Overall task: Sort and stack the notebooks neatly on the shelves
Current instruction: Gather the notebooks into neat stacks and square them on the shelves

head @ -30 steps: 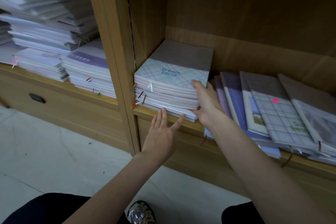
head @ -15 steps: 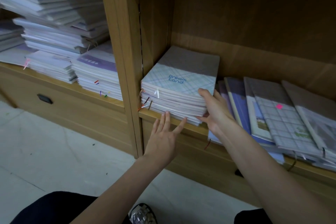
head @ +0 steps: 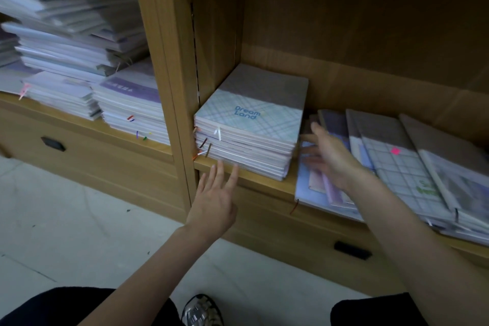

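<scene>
Since the earlier frames the right hand (head: 330, 159) has come off the side of the squared stack (head: 248, 135) and swung right, now blurred above the fanned notebooks (head: 397, 167). Its fingers are spread and hold nothing.

Nearest, the left hand (head: 214, 198) hovers in front of the shelf edge (head: 264, 182), fingers straight and apart, tips just short of the stack's front face; contact cannot be confirmed.

Beyond it, the squared stack sits at the left end of the right compartment, close against the upright divider (head: 169, 87). Bare shelf shows between it and the fanned notebooks, which overlap loosely and overhang the front edge.

Judgement: squaring of this stack looks complete; collection of the loose notebooks is the step in hand. The next move calls for gathering them by their overhanging edges and lifting them clear, with ample headroom above.

Farthest, the left compartment holds uneven piles (head: 74, 42), not yet tidied.
</scene>
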A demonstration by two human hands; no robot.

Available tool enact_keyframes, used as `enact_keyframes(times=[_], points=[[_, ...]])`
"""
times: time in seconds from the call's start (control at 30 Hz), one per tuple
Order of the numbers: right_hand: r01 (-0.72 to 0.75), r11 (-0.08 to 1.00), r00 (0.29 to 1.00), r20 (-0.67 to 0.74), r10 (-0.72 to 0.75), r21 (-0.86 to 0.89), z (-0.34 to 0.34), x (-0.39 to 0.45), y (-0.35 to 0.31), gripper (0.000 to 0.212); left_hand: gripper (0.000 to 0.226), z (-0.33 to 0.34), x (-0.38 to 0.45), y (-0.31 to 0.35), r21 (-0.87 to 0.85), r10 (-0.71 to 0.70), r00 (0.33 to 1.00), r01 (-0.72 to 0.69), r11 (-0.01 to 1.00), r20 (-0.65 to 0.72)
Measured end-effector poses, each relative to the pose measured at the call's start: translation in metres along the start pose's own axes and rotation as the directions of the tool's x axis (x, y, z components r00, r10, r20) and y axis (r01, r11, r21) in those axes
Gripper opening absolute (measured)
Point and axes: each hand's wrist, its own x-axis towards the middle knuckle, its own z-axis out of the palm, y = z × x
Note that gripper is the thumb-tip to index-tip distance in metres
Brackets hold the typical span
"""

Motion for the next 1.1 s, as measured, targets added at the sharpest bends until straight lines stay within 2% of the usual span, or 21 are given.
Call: enact_keyframes(times=[0.03,0.1,0.2,0.3,0.4,0.77,0.9,1.1], points=[[-0.037,0.998,0.999,0.004,0.037,0.044,0.000,0.001,0.006,0.043,0.079,0.001,0.000,-0.002,-0.017,-0.017,1.000,0.017,1.000,-0.003],[-0.109,0.983,0.994,0.019,0.108,0.145,0.006,0.002,0.021,0.046,0.082,0.003,0.000,-0.003,-0.038,-0.026,1.000,0.026,0.999,0.001],[-0.140,0.969,0.990,0.043,0.134,0.202,0.018,-0.003,0.028,0.036,0.085,0.006,0.002,0.000,-0.046,0.011,1.000,-0.011,0.999,-0.007],[-0.128,0.969,0.992,0.044,0.122,0.211,0.021,-0.002,0.029,0.043,0.088,0.009,0.006,0.006,-0.077,0.049,0.999,-0.049,0.996,-0.005],[-0.109,0.981,0.993,0.069,0.100,0.158,0.023,-0.007,0.029,0.040,0.092,0.012,0.011,0.008,-0.093,0.043,0.999,-0.041,0.995,0.016],[-0.057,0.931,0.986,0.165,-0.003,0.360,0.014,-0.020,0.034,0.059,0.092,0.021,0.022,0.010,-0.046,0.047,0.999,-0.047,0.998,-0.004],[-0.047,0.949,0.983,0.186,-0.012,0.312,0.017,-0.022,0.032,0.056,0.091,0.020,0.025,0.009,-0.025,0.047,0.998,-0.048,0.999,-0.028],[-0.013,0.998,0.985,0.175,0.003,0.055,0.022,-0.012,0.041,0.048,0.095,0.021,0.022,0.015,-0.014,-0.021,1.000,0.020,1.000,-0.023]])
